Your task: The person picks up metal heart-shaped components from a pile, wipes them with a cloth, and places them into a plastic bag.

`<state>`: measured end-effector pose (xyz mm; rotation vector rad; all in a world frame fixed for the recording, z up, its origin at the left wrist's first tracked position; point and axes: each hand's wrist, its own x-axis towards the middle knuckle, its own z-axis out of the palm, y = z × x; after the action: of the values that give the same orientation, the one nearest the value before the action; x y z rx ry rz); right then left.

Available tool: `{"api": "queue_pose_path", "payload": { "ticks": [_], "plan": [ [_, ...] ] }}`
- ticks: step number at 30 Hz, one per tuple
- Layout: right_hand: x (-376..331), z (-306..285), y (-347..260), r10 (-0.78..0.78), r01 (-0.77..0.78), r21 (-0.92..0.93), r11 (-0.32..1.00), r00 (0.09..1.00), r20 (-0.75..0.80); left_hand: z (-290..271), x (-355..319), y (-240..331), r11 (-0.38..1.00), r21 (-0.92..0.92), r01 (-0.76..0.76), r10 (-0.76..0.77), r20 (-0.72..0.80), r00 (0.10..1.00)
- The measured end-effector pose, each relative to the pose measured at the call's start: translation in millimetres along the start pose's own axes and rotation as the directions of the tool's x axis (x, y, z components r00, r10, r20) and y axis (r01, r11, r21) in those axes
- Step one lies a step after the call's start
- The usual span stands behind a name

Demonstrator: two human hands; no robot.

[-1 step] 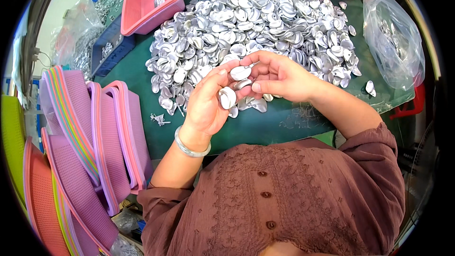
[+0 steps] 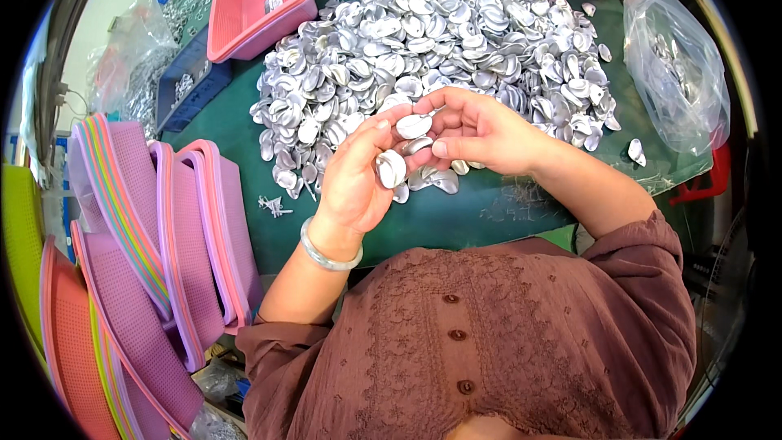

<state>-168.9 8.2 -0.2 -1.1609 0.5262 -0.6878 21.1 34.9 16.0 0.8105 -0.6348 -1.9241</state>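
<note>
pieces (image 2: pixel 391 169): silver, between my hands
left hand (image 2: pixel 356 182): curled, holding them
right hand (image 2: pixel 487 137): half-curled at them, can't tell if pinching
table (image 2: pixel 505 210): green, pile (image 2: pixel 444 33) just beyond
my left: baskets (image 2: pixel 194 257)

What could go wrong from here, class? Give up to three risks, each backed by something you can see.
1. The silvery pieces between the left hand and right hand could slip, as several are handled together.
2. A dropped one might get lost in the similar-looking pile.
3. The lone piece near the table's edge could get knocked off.
</note>
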Motion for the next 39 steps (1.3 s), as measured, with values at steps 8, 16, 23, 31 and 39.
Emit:
{"api": "queue_pose_path", "payload": {
  "ticks": [8,16,23,31,39],
  "plan": [
    [3.6,-1.9,4.5,0.069,-0.058,0.199,0.978,0.996,-0.052,4.4,-0.5,0.5,1.000,0.014,0.015,-0.016,0.028,0.999],
    [2.7,3.1,-0.9,0.186,-0.181,0.305,0.935,0.982,0.013,4.9,1.7,2.8,0.995,0.076,0.064,-0.066,0.024,0.998],
    [6.2,19.5,2.2,0.211,-0.236,0.428,0.872,0.972,0.106,21.4,-5.1,10.8,0.716,0.678,-0.166,0.116,0.119,0.986],
    [7.2,31.7,15.0,0.205,-0.214,0.579,0.787,0.975,0.083,25.4,1.6,0.1,0.071,0.834,-0.548,0.515,0.439,0.736],
    [-5.6,41.7,30.1,0.151,-0.097,0.718,0.689,0.989,-0.010,34.3,5.3,-14.3,-0.018,0.766,-0.642,0.479,0.570,0.667]
  ]
}}
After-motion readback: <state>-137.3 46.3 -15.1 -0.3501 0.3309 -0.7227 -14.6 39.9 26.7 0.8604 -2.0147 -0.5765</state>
